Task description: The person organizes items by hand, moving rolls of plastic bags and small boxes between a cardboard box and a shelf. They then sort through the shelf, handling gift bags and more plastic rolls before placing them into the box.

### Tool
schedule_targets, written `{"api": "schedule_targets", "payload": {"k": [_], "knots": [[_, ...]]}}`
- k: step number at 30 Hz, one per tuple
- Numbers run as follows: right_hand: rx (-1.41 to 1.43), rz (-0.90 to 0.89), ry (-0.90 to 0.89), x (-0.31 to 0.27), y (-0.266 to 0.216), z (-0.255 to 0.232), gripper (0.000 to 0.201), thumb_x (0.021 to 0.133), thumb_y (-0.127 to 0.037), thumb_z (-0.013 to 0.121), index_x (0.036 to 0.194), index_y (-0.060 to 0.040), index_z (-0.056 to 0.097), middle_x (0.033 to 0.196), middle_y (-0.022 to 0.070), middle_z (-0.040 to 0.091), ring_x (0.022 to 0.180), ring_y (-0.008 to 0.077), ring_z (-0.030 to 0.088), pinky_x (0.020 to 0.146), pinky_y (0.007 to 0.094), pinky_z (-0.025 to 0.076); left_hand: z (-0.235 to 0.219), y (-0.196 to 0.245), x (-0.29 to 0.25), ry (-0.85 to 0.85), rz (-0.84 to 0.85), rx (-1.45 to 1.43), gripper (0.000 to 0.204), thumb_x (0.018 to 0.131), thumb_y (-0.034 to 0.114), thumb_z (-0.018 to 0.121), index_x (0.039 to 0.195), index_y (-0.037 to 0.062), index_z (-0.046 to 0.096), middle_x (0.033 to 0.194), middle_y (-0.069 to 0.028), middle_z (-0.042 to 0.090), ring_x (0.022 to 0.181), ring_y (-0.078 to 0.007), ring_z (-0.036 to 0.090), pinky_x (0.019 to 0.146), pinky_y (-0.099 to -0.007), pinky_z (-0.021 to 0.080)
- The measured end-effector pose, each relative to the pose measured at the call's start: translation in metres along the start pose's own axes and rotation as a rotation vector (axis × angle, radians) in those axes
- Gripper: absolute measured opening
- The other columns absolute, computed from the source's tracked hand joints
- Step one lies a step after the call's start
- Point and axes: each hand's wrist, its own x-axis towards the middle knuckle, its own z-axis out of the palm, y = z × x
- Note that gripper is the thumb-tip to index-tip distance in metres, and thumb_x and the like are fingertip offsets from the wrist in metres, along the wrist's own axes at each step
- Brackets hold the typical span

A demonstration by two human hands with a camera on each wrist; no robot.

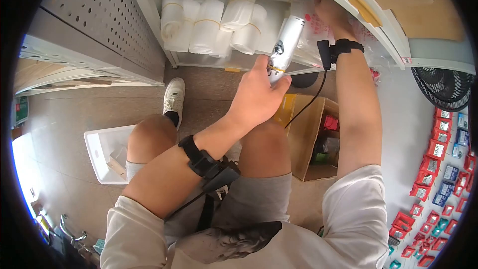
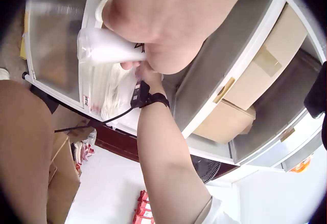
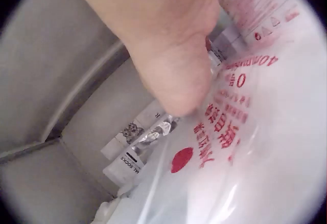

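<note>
My left hand (image 1: 256, 94) grips a shiny white plastic roll (image 1: 289, 45) near its lower end, where a yellow band goes round it. In the left wrist view the same roll (image 2: 110, 47) sticks out from under the hand. My right hand (image 1: 331, 15) reaches inside the shelf compartment, among clear plastic bags (image 1: 311, 25) with red print. Seen from the right wrist, the hand (image 3: 176, 75) lies against a bag (image 3: 230, 132) with red lettering, and its fingers are hidden. Beside it are flat packs (image 3: 130, 165), one lettered with "SOCKS".
Several banded white rolls (image 1: 206, 25) are stacked at the compartment's left. An opened cardboard box (image 1: 301, 144) stands on the floor below, and a white tray (image 1: 94, 144) sits by a leg. At the right are a black fan (image 1: 443, 87) and rows of red packets (image 1: 428, 164).
</note>
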Motion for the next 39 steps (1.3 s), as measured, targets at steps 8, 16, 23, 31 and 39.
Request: {"api": "schedule_targets", "payload": {"k": [8, 16, 23, 31, 39], "knots": [[0.025, 0.118, 0.168, 0.006, 0.004, -0.005, 0.041, 0.086, -0.034, 0.057, 0.117, -0.009, 0.066, 0.118, 0.0166, 0.066, 0.11, 0.0393, 0.06, 0.094, 0.0475, 0.047, -0.002, -0.001, -0.001, -0.012, -0.046, -0.048, 0.039, 0.089, 0.028, 0.065, 0.108, -0.0041, 0.051, 0.08, -0.0161, 0.066, 0.069, -0.023, 0.065, 0.068, -0.0355, 0.051], [0.001, 0.319, 0.007, -0.023, 0.002, -0.038, 0.042, 0.082, -0.031, 0.058, 0.117, -0.0091, 0.066, 0.116, 0.0172, 0.067, 0.111, 0.0377, 0.061, 0.095, 0.0452, 0.047, 0.001, -0.004, 0.0, -0.011, -0.018, -0.034, 0.039, 0.089, 0.028, 0.064, 0.107, -0.0042, 0.051, 0.078, -0.016, 0.066, 0.069, -0.0239, 0.065, 0.067, -0.0362, 0.051], [0.031, 0.099, 0.405, -0.018, 0.075, 0.024, 0.052, 0.089, -0.048, 0.055, 0.125, -0.0108, 0.061, 0.128, 0.0169, 0.061, 0.121, 0.037, 0.055, 0.101, 0.0453, 0.044, 0.003, -0.002, -0.001, -0.03, -0.025, -0.023, 0.04, 0.089, 0.028, 0.064, 0.107, -0.0049, 0.051, 0.078, -0.0166, 0.065, 0.07, -0.0252, 0.066, 0.068, -0.0372, 0.051], [0.112, 0.165, 0.315, -0.006, 0.078, 0.013, 0.053, 0.09, -0.051, 0.054, 0.126, -0.0125, 0.062, 0.13, 0.0155, 0.061, 0.122, 0.0334, 0.055, 0.101, 0.0453, 0.044, 0.008, -0.01, -0.002, -0.019, -0.024, 0.013, 0.04, 0.089, 0.029, 0.064, 0.106, -0.005, 0.05, 0.073, -0.0142, 0.065, 0.068, -0.023, 0.066, 0.067, -0.0353, 0.051], [0.064, 0.154, 0.338, -0.004, 0.061, 0.025, 0.049, 0.088, -0.046, 0.058, 0.12, -0.0103, 0.065, 0.122, 0.0165, 0.065, 0.116, 0.0348, 0.059, 0.099, 0.0437, 0.046, 0.01, -0.007, 0.005, -0.008, -0.033, 0.002, 0.041, 0.088, 0.029, 0.064, 0.105, -0.0059, 0.05, 0.075, -0.0156, 0.066, 0.07, -0.0241, 0.067, 0.068, -0.036, 0.051]]}}
